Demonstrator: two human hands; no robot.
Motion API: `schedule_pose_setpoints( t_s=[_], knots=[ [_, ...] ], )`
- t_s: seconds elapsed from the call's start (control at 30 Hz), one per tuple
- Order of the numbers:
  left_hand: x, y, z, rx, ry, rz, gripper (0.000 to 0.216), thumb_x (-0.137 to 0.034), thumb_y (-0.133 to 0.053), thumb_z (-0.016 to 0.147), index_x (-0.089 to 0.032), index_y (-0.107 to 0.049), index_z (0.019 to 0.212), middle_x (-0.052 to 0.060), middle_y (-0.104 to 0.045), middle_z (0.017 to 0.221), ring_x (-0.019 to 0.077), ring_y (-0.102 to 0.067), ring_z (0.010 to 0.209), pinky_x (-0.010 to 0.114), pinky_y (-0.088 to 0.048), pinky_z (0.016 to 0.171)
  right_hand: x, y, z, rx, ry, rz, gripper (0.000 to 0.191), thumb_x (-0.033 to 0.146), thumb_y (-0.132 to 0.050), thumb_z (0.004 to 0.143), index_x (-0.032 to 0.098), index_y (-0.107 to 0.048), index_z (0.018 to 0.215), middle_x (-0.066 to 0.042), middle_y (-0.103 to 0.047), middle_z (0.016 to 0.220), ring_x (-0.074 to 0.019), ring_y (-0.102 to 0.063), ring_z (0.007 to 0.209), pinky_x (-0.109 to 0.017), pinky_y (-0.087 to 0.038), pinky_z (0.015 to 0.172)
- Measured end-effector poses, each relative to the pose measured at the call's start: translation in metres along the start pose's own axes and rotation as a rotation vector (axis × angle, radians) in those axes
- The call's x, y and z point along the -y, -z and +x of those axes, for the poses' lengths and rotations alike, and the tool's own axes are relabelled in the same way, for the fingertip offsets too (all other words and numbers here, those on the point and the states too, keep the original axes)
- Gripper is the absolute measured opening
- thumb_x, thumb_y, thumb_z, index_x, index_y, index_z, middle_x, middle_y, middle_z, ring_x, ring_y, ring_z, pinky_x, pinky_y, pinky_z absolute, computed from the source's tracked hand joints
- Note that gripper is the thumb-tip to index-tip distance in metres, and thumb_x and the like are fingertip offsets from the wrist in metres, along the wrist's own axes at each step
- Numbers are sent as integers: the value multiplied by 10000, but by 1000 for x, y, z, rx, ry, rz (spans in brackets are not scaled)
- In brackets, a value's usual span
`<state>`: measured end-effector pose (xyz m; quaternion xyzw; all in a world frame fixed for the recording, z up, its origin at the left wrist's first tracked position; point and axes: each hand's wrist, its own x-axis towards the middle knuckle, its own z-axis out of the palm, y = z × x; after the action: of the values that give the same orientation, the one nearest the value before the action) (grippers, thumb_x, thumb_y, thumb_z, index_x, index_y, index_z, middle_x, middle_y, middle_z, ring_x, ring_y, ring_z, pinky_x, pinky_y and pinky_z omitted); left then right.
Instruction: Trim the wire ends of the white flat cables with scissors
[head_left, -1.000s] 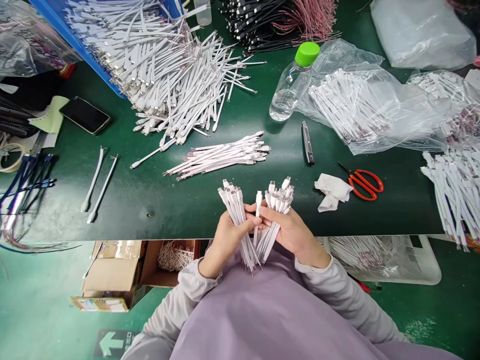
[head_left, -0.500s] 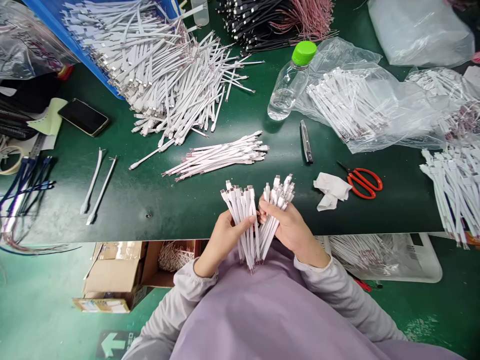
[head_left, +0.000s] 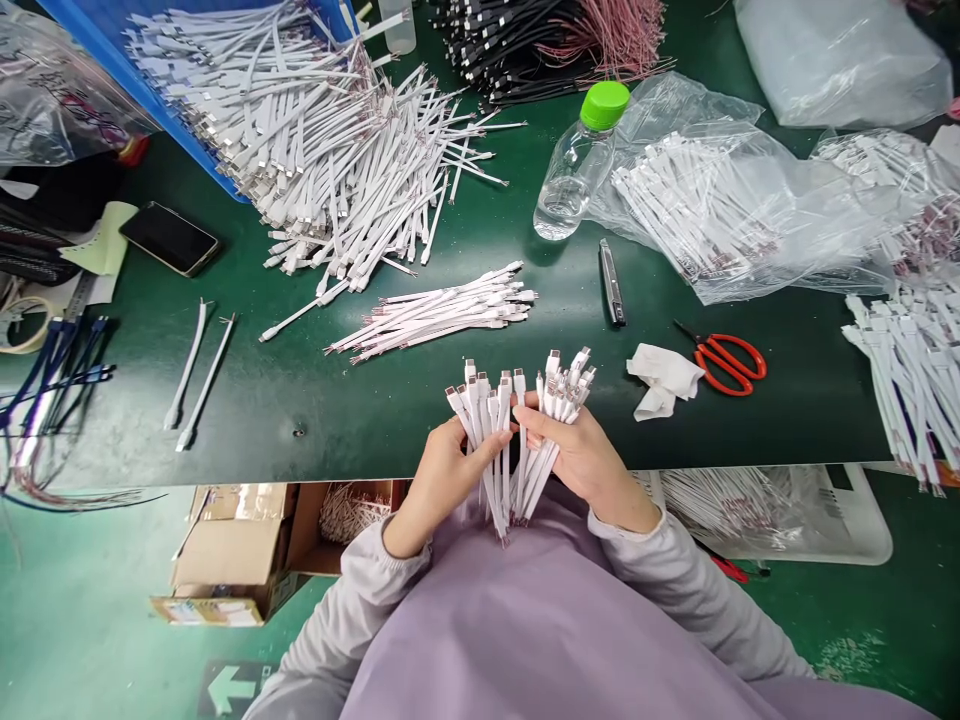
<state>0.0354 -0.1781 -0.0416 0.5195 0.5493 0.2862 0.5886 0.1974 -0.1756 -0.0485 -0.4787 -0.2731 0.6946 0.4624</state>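
Note:
My left hand (head_left: 448, 472) is closed around a fanned bunch of short white USB cables (head_left: 489, 470), thumb across the front, metal plugs pointing up and away. Close beside it, my right hand (head_left: 589, 462) grips a second bunch of white USB cables (head_left: 541, 462). A single cable stands between the two bunches, at my right fingertips. The lower ends of both bunches meet near my apron. Just beyond my hands, a small pile of white cables (head_left: 442, 313) lies on the green table (head_left: 375, 420).
A blue bin (head_left: 184, 125) spills a large heap of white cables (head_left: 352, 180). Nearby are a bottle (head_left: 574, 175), a utility knife (head_left: 611, 285), crumpled tissue (head_left: 664, 380), red-handled scissors (head_left: 726, 362), bagged cables (head_left: 697, 205), two loose cables (head_left: 199, 390) and a phone (head_left: 171, 238).
The plugs in my left hand have spread further apart. One cable now stands separate between the bunches, and my right fingertips have shifted to it.

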Motion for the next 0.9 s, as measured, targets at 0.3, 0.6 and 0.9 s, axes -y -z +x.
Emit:
schedule_pose_setpoints(
  t_s=[0.3, 0.6, 0.9],
  knots=[
    [-3, -1, 0, 15, 69, -50, 324, -440, -650, 807, -127, -702, 874, 51, -663, 777, 130, -534, 585, 226, -433, 537, 5, -2, -1, -41, -54, 91, 250, 329, -812, 644, 200, -605, 701, 28, -505, 674, -116, -447, 612, -279, -386, 587],
    [-2, -5, -1, 46, 113, -170, 319, -445, -704, 758, -131, -649, 775, 5, -580, 641, 105, -492, 502, 221, -410, 485, 0, -1, 1, 29, -56, 135, 249, 329, -782, 682, 199, -632, 832, 55, -472, 625, -90, -401, 566, -256, -367, 566],
    [-1, -3, -1, 47, 80, -178, 318, -444, -659, 800, -127, -641, 782, -8, -555, 602, 96, -485, 482, 220, -405, 500, 0, 0, 3, 41, -89, 143, 239, 322, -798, 676, 188, -604, 716, 35, -506, 671, -95, -448, 606, -259, -372, 590]
  ],
)
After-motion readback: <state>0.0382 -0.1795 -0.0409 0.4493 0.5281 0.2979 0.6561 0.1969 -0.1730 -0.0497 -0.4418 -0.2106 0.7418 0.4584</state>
